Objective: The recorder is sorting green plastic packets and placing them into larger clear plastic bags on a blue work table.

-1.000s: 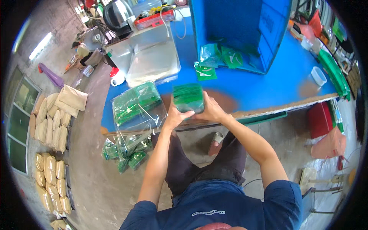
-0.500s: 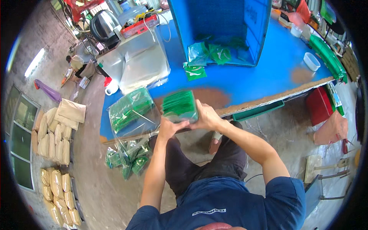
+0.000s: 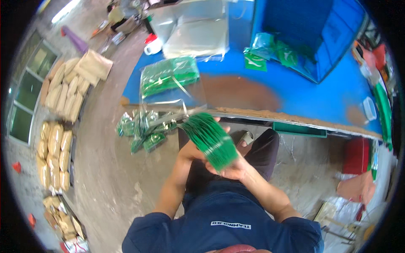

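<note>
Both of my hands hold a thick stack of green flat packets [image 3: 211,141] over my lap, just short of the table's front edge. My left hand [image 3: 192,151] is closed on the stack's left side, with its fingers partly hidden behind it. Around the lower right end wraps my right hand [image 3: 236,166], with fingertips showing past the far side. Beyond the stack, a clear plastic bag [image 3: 171,76] filled with similar green packets lies on the blue table [image 3: 236,69]. Its loose open end spreads toward the table edge.
A blue crate [image 3: 333,46] lies on its side at the back right, with loose green packets [image 3: 255,62] at its mouth. Clear plastic sheets [image 3: 196,38] and a white cup with red top [image 3: 152,44] stand behind. Filled green bags [image 3: 154,141] sit below the table's left edge.
The stack has come from over the table edge back toward my body, and it is tilted and turned now. My right hand has shifted to its lower end. The view has turned too.
</note>
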### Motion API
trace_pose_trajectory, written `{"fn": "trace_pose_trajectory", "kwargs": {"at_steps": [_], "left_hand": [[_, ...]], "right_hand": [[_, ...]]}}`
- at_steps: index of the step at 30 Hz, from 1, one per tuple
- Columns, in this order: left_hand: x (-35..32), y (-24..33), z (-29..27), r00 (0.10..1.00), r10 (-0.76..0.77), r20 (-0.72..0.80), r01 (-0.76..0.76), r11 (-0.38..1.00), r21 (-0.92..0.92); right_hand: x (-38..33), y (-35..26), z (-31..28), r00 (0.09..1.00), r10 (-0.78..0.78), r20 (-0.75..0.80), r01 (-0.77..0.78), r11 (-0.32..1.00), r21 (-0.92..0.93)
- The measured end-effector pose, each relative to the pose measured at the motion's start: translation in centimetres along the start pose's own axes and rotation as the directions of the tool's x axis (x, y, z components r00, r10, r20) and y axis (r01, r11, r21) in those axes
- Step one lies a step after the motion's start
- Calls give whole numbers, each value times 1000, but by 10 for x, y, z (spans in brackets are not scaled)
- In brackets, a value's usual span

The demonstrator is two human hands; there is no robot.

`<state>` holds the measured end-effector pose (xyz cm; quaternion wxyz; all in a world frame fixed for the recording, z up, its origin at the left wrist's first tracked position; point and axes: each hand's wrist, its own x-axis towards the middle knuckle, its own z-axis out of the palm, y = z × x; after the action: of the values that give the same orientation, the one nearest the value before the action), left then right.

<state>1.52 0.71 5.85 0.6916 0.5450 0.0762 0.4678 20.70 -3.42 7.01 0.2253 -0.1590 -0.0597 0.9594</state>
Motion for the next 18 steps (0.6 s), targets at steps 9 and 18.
{"fn": "trace_pose_trajectory", "kwargs": {"at_steps": [9,18], "left_hand": [[-39,10,44,787,-216,-579,221,973,-62],[-2,51,18,793,98,-602,71,966,250]], "right_hand": [[-24,-35,-2,909,-412,-61,48,249,-967],[-12,-69,38,765,-596,246,170,-181,-969]]}}
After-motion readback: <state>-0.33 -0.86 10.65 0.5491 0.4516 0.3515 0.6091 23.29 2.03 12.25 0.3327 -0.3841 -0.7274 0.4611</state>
